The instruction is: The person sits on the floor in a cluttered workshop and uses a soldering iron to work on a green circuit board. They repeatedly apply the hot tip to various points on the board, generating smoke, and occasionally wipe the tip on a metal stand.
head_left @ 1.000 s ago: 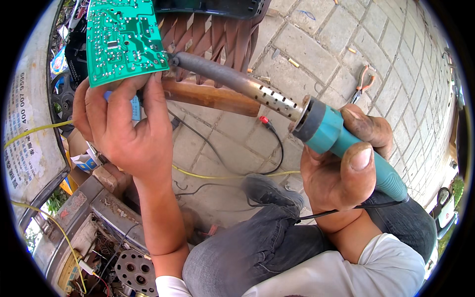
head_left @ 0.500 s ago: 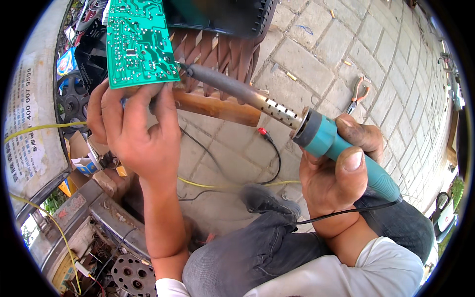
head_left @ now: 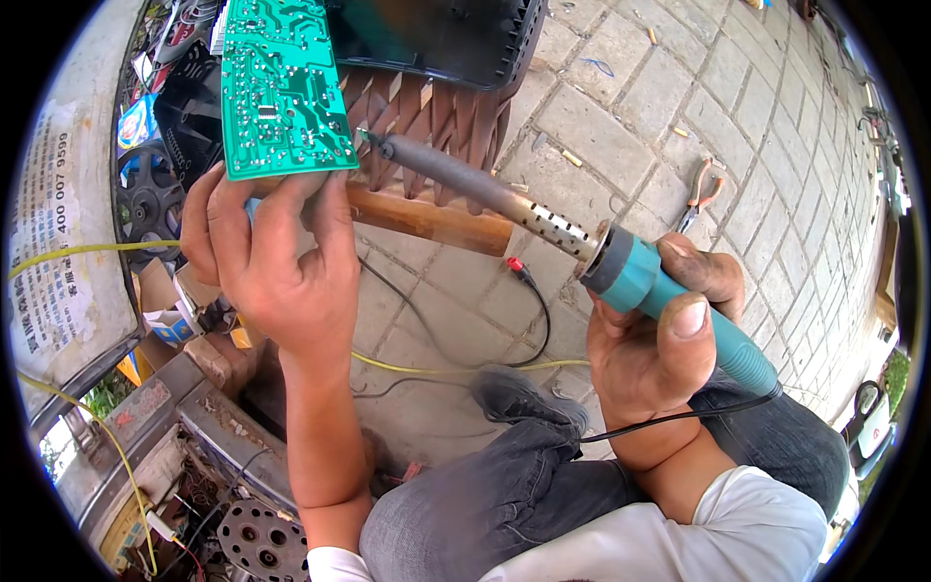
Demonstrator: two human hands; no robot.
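My left hand (head_left: 286,242) grips the near edge of a green circuit board (head_left: 286,97), its soldered side facing me. The fingers close under that edge, and the board's underside is hidden. In my right hand (head_left: 669,320) is a soldering iron (head_left: 669,296) with a teal handle and a long dark barrel, pointing up and left. Its tip (head_left: 364,136) sits just off the board's lower right corner, a small gap apart. A black cord trails from the handle's rear end across my wrist.
Beyond the board is a woven brown seat (head_left: 427,107) with a wooden front rail (head_left: 436,221) and a black plastic casing (head_left: 427,39) on it. Orange-handled pliers (head_left: 700,194) lie on the paving. A yellow cable (head_left: 436,369) crosses the ground. Scrap parts (head_left: 262,538) crowd the left.
The board has shifted slightly right and down in view. The iron's tip, close against the board's right edge before, now shows more clearly beside it. Both hands keep their grips.
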